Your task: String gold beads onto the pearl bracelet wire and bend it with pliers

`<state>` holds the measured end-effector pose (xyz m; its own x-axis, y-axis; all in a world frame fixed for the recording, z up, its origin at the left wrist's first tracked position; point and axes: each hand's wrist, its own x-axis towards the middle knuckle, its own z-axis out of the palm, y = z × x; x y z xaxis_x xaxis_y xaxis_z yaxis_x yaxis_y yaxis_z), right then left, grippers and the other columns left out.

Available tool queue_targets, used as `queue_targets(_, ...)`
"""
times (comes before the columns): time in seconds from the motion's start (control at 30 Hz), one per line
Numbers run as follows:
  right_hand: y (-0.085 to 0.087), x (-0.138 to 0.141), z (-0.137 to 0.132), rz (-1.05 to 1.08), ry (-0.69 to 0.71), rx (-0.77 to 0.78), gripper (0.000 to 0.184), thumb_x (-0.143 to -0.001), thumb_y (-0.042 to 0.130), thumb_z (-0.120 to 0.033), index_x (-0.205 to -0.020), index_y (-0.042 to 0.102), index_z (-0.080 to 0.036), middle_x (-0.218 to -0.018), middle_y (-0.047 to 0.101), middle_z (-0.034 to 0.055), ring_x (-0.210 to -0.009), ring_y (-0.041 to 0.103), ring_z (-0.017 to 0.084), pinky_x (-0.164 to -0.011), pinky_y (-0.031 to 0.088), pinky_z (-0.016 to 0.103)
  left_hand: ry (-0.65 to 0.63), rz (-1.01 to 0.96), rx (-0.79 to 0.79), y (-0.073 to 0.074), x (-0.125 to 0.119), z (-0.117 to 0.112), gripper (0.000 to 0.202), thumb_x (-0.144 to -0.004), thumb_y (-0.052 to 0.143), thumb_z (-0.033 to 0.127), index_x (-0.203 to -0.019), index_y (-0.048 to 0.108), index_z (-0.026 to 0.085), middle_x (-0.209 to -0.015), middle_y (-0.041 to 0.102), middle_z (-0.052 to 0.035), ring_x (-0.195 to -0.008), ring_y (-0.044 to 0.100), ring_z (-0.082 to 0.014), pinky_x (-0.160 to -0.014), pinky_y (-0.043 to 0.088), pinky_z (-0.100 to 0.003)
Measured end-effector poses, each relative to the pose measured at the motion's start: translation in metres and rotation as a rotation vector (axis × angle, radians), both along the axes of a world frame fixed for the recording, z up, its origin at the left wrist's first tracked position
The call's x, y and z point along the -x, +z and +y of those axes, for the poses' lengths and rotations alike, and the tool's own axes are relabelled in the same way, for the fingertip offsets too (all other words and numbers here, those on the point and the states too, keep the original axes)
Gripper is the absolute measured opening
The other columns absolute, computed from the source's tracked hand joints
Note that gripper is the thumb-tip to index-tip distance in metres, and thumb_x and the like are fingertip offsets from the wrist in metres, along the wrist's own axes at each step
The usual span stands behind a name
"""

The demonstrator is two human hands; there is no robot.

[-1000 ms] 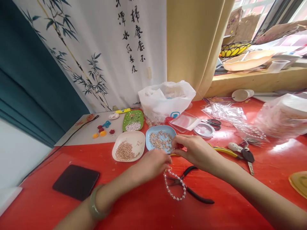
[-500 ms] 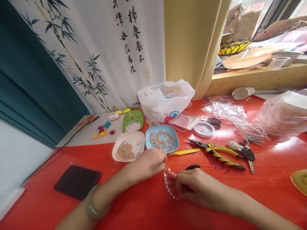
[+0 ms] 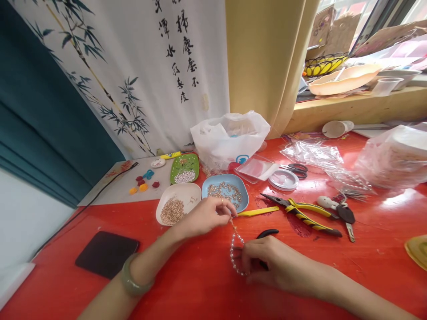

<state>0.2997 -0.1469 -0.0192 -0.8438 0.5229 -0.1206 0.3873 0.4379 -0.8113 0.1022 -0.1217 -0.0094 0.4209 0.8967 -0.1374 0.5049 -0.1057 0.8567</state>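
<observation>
1 hand (L) palm-down, pinching bead strand, R hand curled lower, hold unclear

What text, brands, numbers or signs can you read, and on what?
White curtain, left column: "潭", "水", "痕"; others brushed too loosely to read surely.
White curtain, right column: "掃", "塵", "不"; the rest unclear or cut off at the top.
White plastic bag: blue logo, no legible lettering.
Yellow tube: dark marks, too small to read.
No readable brand or number.
</observation>
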Motion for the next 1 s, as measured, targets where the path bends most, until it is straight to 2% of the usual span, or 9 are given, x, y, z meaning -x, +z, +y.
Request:
queue_targets(0.1, -0.002, 0.001, -0.001, 0.028, 0.014, -0.002, 0.016, -0.064, 0.065, -0.001, -0.072, 0.06, -0.014, -0.068, 0.055, -0.0031, -0.058, 0.046, 0.007, -0.053, 0.034, 0.016, 0.006, 0.025, 0.021, -0.002, 0.0, -0.002, 0.026, -0.068, 0.045, 0.012, -0.079, 0.068, 0.015, -0.08, 0.068, -0.0032, -0.076, 0.06, -0.0154, -0.07, 0.045, -0.026)
queue_targets(0.2, -0.004, 0.001, -0.004, 0.049, 0.019, -0.004, 0.017, -0.065, 0.063, 0.0, -0.074, 0.06, -0.015, -0.069, 0.057, -0.0029, -0.059, 0.048, 0.008, -0.054, 0.036, 0.017, 0.062, 0.027, 0.058, -0.004, -0.002, -0.004, 0.022, -0.069, 0.05, 0.017, -0.081, 0.068, 0.015, -0.076, 0.068, -0.0035, -0.072, 0.059, -0.0161, -0.066, 0.044, -0.027)
queue_targets(0.3, -0.006, 0.002, -0.006, 0.084, 0.034, 0.014, 0.016, -0.066, 0.064, -0.002, -0.075, 0.061, -0.015, -0.07, 0.059, -0.0021, -0.059, 0.05, 0.008, -0.053, 0.037, 0.018, 0.082, -0.099, 0.179, -0.004, -0.006, -0.005, 0.016, -0.067, 0.058, 0.021, -0.079, 0.066, 0.014, -0.072, 0.066, -0.003, -0.069, 0.059, -0.0154, -0.066, 0.044, -0.028)
queue_targets(0.4, -0.008, 0.002, -0.007, 0.15, 0.012, 0.042, 0.01, -0.067, 0.065, -0.007, -0.073, 0.061, -0.015, -0.072, 0.062, 0.0004, -0.063, 0.054, 0.011, -0.058, 0.041, 0.021, 0.09, -0.261, 0.303, -0.003, -0.009, -0.003, 0.01, -0.063, 0.062, 0.018, -0.072, 0.064, 0.013, -0.068, 0.063, -0.0018, -0.068, 0.059, -0.0137, -0.07, 0.044, -0.028)
queue_targets(0.47, -0.008, 0.002, -0.006, 0.227, -0.077, 0.118, 0.006, -0.069, 0.066, -0.013, -0.069, 0.06, -0.015, -0.07, 0.063, 0.0015, -0.064, 0.056, 0.012, -0.06, 0.044, 0.024, 0.103, -0.321, 0.346, -0.003, -0.01, -0.002, 0.009, -0.062, 0.063, 0.016, -0.07, 0.062, 0.012, -0.066, 0.061, -0.0005, -0.064, 0.059, -0.0122, -0.069, 0.045, -0.029)
queue_targets(0.6, -0.009, 0.001, 0.003, 0.418, -0.37, 0.373, 0.016, -0.07, 0.065, -0.026, -0.067, 0.053, -0.016, -0.065, 0.061, 0.0002, -0.06, 0.058, 0.012, -0.059, 0.046, 0.025, 0.11, -0.391, 0.393, -0.002, -0.01, -0.001, 0.01, -0.063, 0.063, 0.017, -0.072, 0.06, 0.012, -0.067, 0.058, 0.0008, -0.06, 0.06, -0.0111, -0.066, 0.047, -0.029)
queue_targets(0.7, -0.011, 0.001, 0.01, 0.487, -0.558, 0.439, 0.023, -0.065, 0.069, -0.03, -0.064, 0.05, -0.017, -0.06, 0.056, -0.0036, -0.055, 0.053, 0.009, -0.054, 0.043, 0.023, 0.1, -0.437, 0.44, -0.002, -0.01, -0.002, 0.014, -0.062, 0.065, 0.016, -0.074, 0.059, 0.011, -0.066, 0.059, 0.0001, -0.06, 0.06, -0.011, -0.065, 0.047, -0.029)
queue_targets(0.8, -0.012, 0.002, 0.014, 0.51, -0.614, 0.47, 0.024, -0.062, 0.071, -0.03, -0.062, 0.051, -0.017, -0.059, 0.054, -0.005, -0.054, 0.051, 0.008, -0.054, 0.042, 0.023, 0.1, -0.496, 0.487, -0.002, -0.011, -0.004, 0.019, -0.058, 0.067, 0.012, -0.075, 0.059, 0.011, -0.063, 0.06, -0.0002, -0.06, 0.059, -0.0109, -0.065, 0.045, -0.027)
queue_targets(1.0, -0.012, 0.005, 0.014, 0.494, -0.591, 0.612, 0.028, -0.059, 0.072, -0.032, -0.063, 0.05, -0.016, -0.067, 0.062, -0.0011, -0.056, 0.056, 0.009, -0.055, 0.046, 0.024, 0.129, -0.685, 0.478, 0.001, -0.014, -0.006, 0.02, -0.054, 0.066, 0.006, -0.071, 0.056, 0.012, -0.063, 0.064, -0.0025, -0.065, 0.06, -0.0125, -0.067, 0.042, -0.026)
